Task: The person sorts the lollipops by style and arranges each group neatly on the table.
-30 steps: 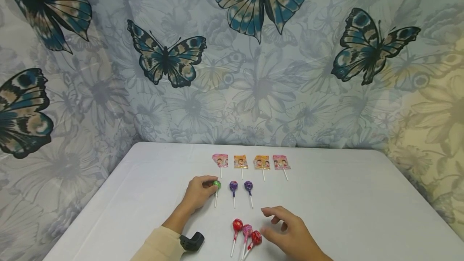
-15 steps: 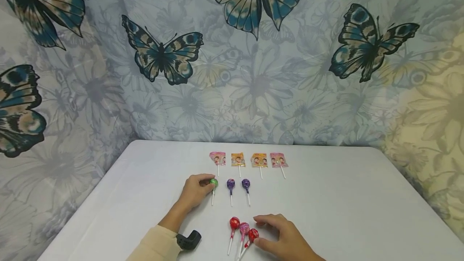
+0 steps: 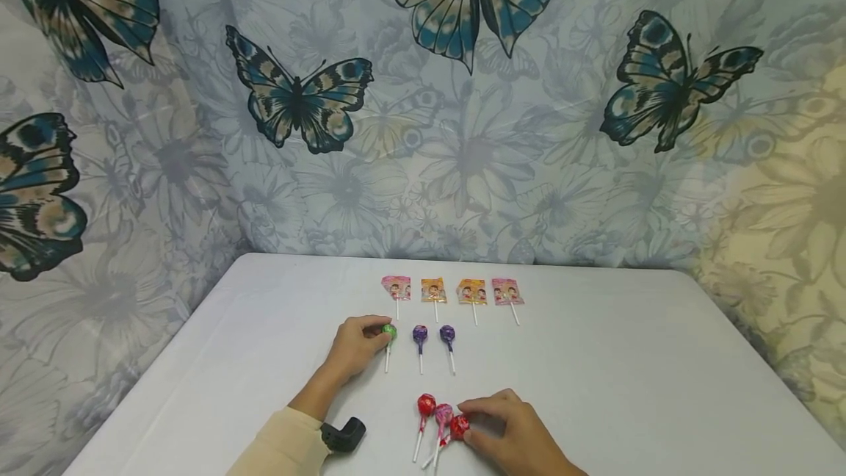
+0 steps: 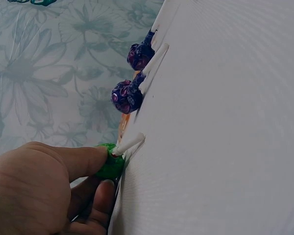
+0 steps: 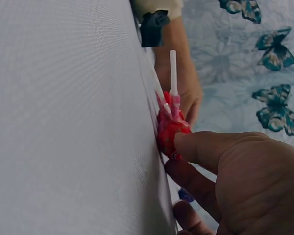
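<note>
My left hand (image 3: 358, 345) pinches the head of a green lollipop (image 4: 110, 165) between thumb and fingers, its white stick pointing toward me. To the right of it lie two purple lollipops (image 3: 420, 339) in a row. Near the front, my right hand (image 3: 517, 432) has its thumb and index finger round the head of a red lollipop (image 5: 172, 139). That one lies against a pink lollipop (image 3: 443, 415), their sticks crossing. A second red lollipop (image 3: 426, 405) lies just left of the pink one.
Flat-wrapped lollipops form a row near the far edge, pink (image 3: 397, 289) at both ends and orange (image 3: 433, 291) between. A black device (image 3: 344, 435) is on the left wrist. Butterfly-patterned cloth (image 3: 463, 167) hangs behind the white table (image 3: 595, 358).
My right hand has moved left and closed its thumb and index finger on the right-hand red lollipop, which has shifted against the pink one. The left hand keeps its hold on the green lollipop.
</note>
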### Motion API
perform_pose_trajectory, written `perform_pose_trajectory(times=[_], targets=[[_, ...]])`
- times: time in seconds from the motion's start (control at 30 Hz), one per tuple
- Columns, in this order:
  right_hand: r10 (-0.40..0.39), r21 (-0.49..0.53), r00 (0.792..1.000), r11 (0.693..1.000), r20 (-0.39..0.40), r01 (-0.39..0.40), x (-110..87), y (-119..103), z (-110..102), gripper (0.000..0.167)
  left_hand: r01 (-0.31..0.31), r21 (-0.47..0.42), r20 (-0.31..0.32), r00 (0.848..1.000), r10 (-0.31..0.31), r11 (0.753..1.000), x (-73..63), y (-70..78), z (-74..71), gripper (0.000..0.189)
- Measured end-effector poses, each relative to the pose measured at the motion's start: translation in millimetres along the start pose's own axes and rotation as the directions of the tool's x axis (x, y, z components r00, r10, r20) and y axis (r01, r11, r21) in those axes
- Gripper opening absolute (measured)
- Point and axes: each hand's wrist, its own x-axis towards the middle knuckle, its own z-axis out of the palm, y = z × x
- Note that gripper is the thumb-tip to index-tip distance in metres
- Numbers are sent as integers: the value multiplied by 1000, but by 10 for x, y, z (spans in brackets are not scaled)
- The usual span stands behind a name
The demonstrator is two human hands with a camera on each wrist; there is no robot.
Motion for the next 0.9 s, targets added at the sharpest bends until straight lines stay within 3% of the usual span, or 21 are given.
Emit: perform_pose_trajectory(times=[0.3, 0.7, 0.9], targets=[[-135, 7, 988, 991, -78, 136, 2, 33, 52, 30, -9, 8, -8, 1000, 9, 1000, 1, -7, 0, 25], [-111, 3, 990, 994, -92, 112, 8, -10, 59, 19, -17, 15, -6, 1000, 17, 1000, -16, -8, -19, 25], [-91, 85, 991, 991, -94, 99, -3, 2, 20, 19, -18, 13, -5, 1000, 18, 1000, -9, 10, -5, 25]])
